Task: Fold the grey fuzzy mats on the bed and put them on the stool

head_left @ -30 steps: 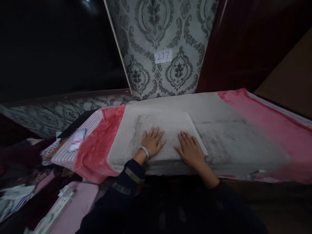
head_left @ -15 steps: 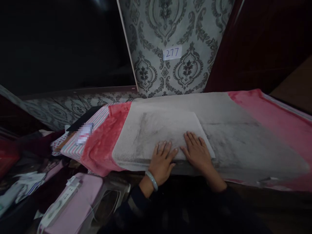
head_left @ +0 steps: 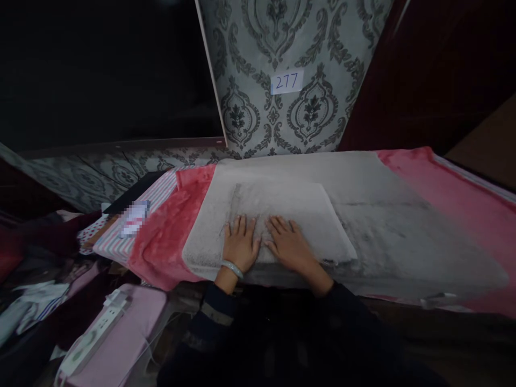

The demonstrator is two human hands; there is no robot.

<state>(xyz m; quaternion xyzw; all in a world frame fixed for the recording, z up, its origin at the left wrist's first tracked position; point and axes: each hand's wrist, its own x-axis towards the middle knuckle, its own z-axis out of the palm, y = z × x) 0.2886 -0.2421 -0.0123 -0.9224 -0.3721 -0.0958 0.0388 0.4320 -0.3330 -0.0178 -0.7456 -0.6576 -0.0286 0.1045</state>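
Observation:
A folded piece of grey plush cloth (head_left: 286,199) lies flat as a rough rectangle on a larger grey spread (head_left: 403,226). My left hand (head_left: 241,244), with a pale bangle at the wrist, rests palm down near the front left part of the folded cloth, fingers spread. Just to its right, my right hand (head_left: 290,244) also presses flat on the cloth, its fingers stretched forward. The two thumbs almost meet. Neither hand grips anything. Parts of the cloth's front edge are covered by my hands and wrists.
Red plush fabric (head_left: 169,226) lies left of the spread, and pink fabric (head_left: 463,215) lies right. A dark TV screen (head_left: 100,70) stands behind, left. At lower left, a power strip (head_left: 97,333) sits on a pink surface (head_left: 141,312). A paper marked 277 (head_left: 287,81) hangs on the wall.
Both hands have shifted left along the front of the folded cloth, staying flat on it. The right hand has left the cloth's right side and now lies close beside the left.

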